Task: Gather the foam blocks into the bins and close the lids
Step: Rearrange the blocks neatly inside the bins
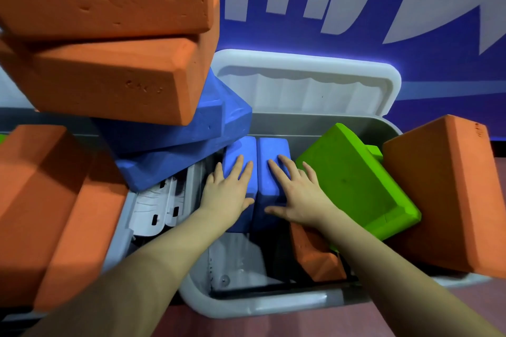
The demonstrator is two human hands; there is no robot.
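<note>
A grey bin (pixel 273 306) stands open below me, its white lid (pixel 306 82) tipped back against the wall. Two blue foam blocks stand side by side inside it. My left hand (pixel 228 191) lies flat on the left blue block (pixel 239 150), fingers straight. My right hand (pixel 297 194) presses flat on the right blue block (pixel 271 186). A green block (pixel 353 180) leans in the bin to the right, with a small orange block (pixel 315 254) beneath it and a large orange block (pixel 451 194) leaning over the right rim.
On the left, orange blocks (pixel 109 74) and blue blocks (pixel 175 131) are piled high over a second bin, whose white lid (pixel 156 208) shows beneath. More orange blocks (pixel 49 205) lie at the lower left. A blue wall with white lettering stands behind. The floor is reddish.
</note>
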